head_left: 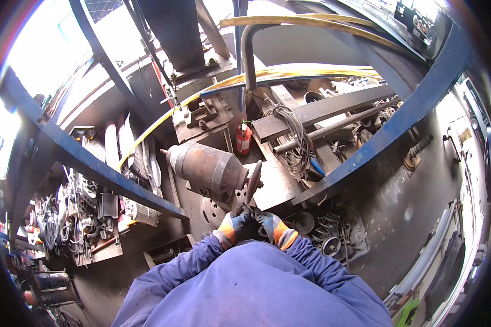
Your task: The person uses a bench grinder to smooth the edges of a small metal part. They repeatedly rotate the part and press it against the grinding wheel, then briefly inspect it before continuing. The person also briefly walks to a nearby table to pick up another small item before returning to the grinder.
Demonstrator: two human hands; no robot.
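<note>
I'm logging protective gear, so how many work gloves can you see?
2. One is on the left hand, the other on the right hand, close together below the rusty canister in the picture. Others may be hidden.

a red extinguisher (244, 143) stands left of a steel beam (333, 109). a bundle of cable (301, 137) loops over the beam, and a pipe (338, 125) lies alongside. yellow hoses (311, 71) stretch across behind them. a blue bar (95, 167) slants down at left, above heaped scrap (65, 218). a spring-like coil (421, 144) lies at right.
</note>
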